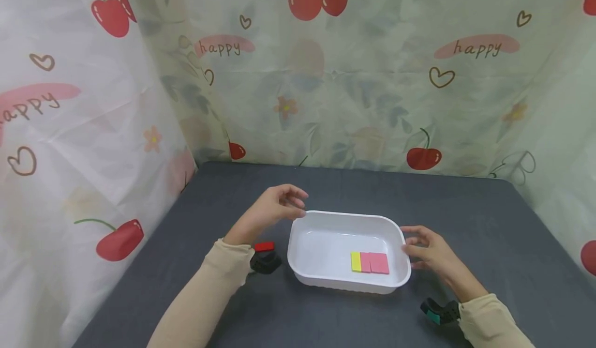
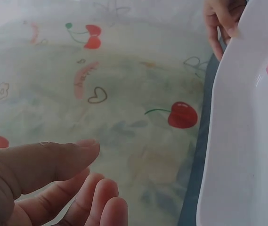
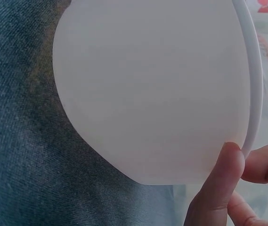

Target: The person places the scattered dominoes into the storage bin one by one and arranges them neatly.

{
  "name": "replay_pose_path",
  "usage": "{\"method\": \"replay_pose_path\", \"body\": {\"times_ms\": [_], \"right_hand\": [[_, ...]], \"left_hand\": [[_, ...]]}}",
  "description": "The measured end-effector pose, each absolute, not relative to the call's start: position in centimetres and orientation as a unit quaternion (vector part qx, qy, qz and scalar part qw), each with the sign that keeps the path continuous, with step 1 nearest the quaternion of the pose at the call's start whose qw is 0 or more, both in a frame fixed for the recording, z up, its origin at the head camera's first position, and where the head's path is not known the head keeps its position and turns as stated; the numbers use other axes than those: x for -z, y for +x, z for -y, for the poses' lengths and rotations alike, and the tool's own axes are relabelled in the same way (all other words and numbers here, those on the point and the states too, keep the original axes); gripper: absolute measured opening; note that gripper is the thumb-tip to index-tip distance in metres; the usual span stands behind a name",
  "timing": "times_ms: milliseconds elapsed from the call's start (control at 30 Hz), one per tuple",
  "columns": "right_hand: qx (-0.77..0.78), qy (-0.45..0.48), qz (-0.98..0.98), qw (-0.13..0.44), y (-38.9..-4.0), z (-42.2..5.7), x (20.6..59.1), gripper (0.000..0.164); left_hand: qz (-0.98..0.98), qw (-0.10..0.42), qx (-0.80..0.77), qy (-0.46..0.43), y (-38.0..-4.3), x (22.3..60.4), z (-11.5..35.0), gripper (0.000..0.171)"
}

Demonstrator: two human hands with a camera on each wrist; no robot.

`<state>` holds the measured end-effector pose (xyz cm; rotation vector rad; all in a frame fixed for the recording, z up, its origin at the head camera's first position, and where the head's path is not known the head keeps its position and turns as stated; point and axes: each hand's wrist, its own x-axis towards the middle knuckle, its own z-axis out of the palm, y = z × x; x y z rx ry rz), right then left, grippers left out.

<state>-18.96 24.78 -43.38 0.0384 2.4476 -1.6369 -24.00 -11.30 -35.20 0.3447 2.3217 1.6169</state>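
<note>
A white plastic tray (image 1: 321,244) with rounded corners lies on the dark tabletop. Toward its right end are flat pink pieces (image 1: 374,263) and a yellow strip (image 1: 356,261), side by side like sticky notes. My right hand (image 1: 430,250) is at the tray's right end; in the right wrist view its thumb (image 3: 223,169) lies against the outer wall and the index finger meets the rim from the other side. By the back left corner, my left hand (image 1: 279,203) hovers with loosely bent fingers and nothing between them, apart from the tray in the left wrist view.
The dark grey table (image 1: 465,208) is enclosed by a cherry-print curtain (image 1: 363,94) at the back and sides. A black wrist device with a red part (image 1: 264,246) sits at the left wrist, another with a green part (image 1: 433,316) at the right.
</note>
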Motion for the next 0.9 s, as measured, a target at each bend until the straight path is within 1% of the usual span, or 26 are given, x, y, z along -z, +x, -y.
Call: {"method": "replay_pose_path", "body": {"times_ms": [233, 400, 533, 667, 900], "right_hand": [[0.551, 0.011, -0.828, 0.1, -19.2, -25.0, 43.8, 0.059], [0.555, -0.002, -0.827, 0.093, -19.2, -25.2, 43.9, 0.059], [0.557, 0.009, -0.825, 0.096, -19.4, -25.4, 44.4, 0.06], [0.558, 0.013, -0.824, 0.099, -19.7, -25.5, 44.6, 0.06], [0.555, 0.008, -0.826, 0.095, -19.5, -25.4, 44.4, 0.06]], "left_hand": [[-0.81, 0.11, -0.568, 0.095, -24.3, 35.4, 14.4, 0.038], [-0.823, 0.107, -0.554, 0.059, -24.5, 36.4, 15.8, 0.038], [-0.831, 0.108, -0.544, 0.04, -24.7, 37.6, 16.7, 0.039], [-0.842, 0.109, -0.526, 0.047, -25.2, 39.1, 17.5, 0.041], [-0.858, 0.13, -0.489, 0.085, -25.7, 41.8, 18.6, 0.045]]}}
